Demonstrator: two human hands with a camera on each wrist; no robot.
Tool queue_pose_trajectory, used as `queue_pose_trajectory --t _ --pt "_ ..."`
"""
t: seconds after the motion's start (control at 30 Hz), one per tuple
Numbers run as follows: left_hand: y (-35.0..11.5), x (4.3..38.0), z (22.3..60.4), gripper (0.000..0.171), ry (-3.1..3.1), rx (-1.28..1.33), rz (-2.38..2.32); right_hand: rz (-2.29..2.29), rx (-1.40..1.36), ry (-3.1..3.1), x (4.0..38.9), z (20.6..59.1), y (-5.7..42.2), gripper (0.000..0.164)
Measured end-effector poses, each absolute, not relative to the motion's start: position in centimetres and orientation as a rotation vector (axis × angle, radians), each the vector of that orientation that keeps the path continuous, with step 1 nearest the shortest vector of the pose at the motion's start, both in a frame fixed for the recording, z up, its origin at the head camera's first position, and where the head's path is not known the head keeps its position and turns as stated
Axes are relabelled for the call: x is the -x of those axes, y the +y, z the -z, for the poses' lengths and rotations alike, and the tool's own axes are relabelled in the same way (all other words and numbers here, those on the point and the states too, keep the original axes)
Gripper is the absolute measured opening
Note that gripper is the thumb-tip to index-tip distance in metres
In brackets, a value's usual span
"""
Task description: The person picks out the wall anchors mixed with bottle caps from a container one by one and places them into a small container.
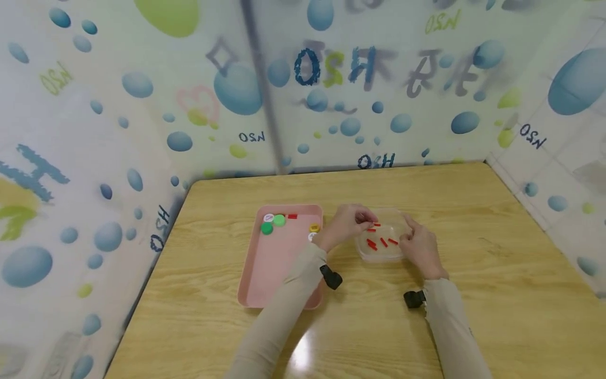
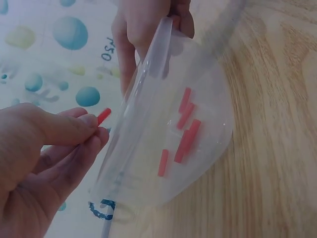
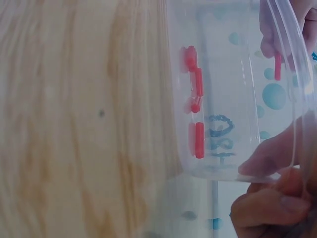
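Note:
A clear plastic container (image 1: 382,258) stands on the table with several short red sticks (image 1: 383,242) lying on its bottom. My left hand (image 1: 344,227) is over the container's left side and pinches one red stick (image 2: 103,116) between thumb and fingertips; the stick's free end points out over the rim. At the opposite side, my right hand (image 1: 423,251) grips the container's wall, with the thumb (image 3: 270,156) inside and curled fingers (image 3: 267,208) outside.
Left of the container lies a pink tray (image 1: 279,273). It holds a green cap (image 1: 267,228), a light green cap (image 1: 279,220), white and yellow caps, and a red piece (image 1: 292,216). A patterned curtain (image 1: 331,126) borders the wooden table (image 1: 497,252) at the back.

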State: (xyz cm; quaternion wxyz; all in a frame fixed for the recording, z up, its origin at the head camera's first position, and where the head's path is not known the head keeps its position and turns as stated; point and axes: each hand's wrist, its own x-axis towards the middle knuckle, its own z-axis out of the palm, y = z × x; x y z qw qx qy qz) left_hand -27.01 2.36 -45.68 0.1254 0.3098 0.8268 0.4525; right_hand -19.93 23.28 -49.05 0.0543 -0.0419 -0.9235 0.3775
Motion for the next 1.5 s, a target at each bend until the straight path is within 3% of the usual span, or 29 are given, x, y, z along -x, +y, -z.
queue_pose_trajectory --t 0.4,1.1,1.5 --pt "1.0 27.8 45.5 0.017 2.5 -0.889 -1.322 -1.13 0.113 -2.828 20.5 49.1 22.9 0.067" --pt "-9.4 29.2 45.6 0.019 2.611 -0.612 -1.52 -1.142 0.079 -2.812 20.1 48.7 23.1 0.067" --pt "-13.2 29.0 47.4 0.017 2.909 -0.307 -1.233 -1.159 0.097 -2.827 20.1 49.1 23.3 0.068"
